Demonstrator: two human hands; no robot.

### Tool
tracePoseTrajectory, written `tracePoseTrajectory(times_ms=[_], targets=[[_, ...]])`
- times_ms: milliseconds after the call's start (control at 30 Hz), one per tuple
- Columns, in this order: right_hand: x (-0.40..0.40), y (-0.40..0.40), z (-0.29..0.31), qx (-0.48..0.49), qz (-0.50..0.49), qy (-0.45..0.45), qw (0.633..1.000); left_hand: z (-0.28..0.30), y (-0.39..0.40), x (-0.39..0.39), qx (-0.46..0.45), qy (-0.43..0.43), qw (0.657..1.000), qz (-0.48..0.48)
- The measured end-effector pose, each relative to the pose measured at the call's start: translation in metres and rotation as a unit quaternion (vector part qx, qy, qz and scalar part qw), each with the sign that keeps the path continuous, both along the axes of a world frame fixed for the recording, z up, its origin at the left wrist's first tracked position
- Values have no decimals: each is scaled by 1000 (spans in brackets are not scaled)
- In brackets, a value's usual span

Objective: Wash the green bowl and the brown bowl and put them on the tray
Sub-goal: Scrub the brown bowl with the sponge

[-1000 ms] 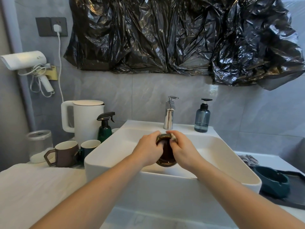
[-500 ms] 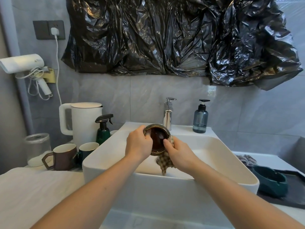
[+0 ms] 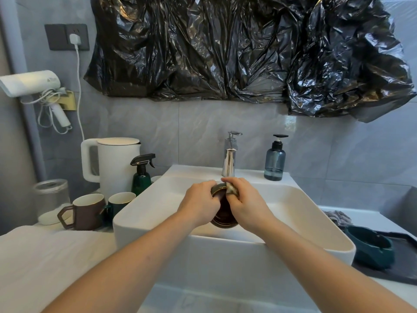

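Over the white sink (image 3: 158, 213), the left hand (image 3: 198, 206) grips the tilted brown bowl (image 3: 222, 212) while the right hand (image 3: 244, 203) pinches a cloth (image 3: 232, 188) against its rim, and a wet, slippery grip could probably drop it into the basin.

lighting is soft, cool and moderately bright, with no hard shadows. the crumpled black plastic sheet (image 3: 237, 48) taped to the wall carries many small specular highlights across its creases. the chrome tap (image 3: 229, 154) shows a bright vertical reflection. the inner wall of the white rectangular ceramic basin (image 3: 158, 211) is evenly lit, shading slightly darker below the hands. wide-angle distortion bends the wall corner at the left edge and stretches the forearms. focus is acceptable centrally; fine detail is slightly soft throughout.
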State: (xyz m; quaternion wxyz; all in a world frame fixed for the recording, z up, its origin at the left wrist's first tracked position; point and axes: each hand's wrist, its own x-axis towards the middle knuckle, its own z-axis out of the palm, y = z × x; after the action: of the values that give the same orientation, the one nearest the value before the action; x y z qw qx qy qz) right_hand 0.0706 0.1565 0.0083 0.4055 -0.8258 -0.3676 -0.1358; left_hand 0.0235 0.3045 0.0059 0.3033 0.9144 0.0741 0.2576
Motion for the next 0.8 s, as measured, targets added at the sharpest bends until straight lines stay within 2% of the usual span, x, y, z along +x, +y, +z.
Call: tracePoseTrajectory(times_ms=[100,200,267,433,567,700,800], targets=[[0,0,0,22,6,73,997,1,1,0,8,-28,999,40],[-1,-4,0,53,31,184,981,3,2,1,-25,-73,994,72],[2,-4,-1,67,30,166,983,4,3,1,-43,-90,992,73],[2,-2,-1,26,22,39,999,-1,-2,2,8,-33,999,17],[5,-2,-2,43,13,34,998,1,-2,3,-3,-63,997,33],[6,1,-4,35,-8,101,994,1,2,3,-22,-81,995,47],[7,-1,-4,65,7,59,996,1,2,3,-7,-71,997,26]])
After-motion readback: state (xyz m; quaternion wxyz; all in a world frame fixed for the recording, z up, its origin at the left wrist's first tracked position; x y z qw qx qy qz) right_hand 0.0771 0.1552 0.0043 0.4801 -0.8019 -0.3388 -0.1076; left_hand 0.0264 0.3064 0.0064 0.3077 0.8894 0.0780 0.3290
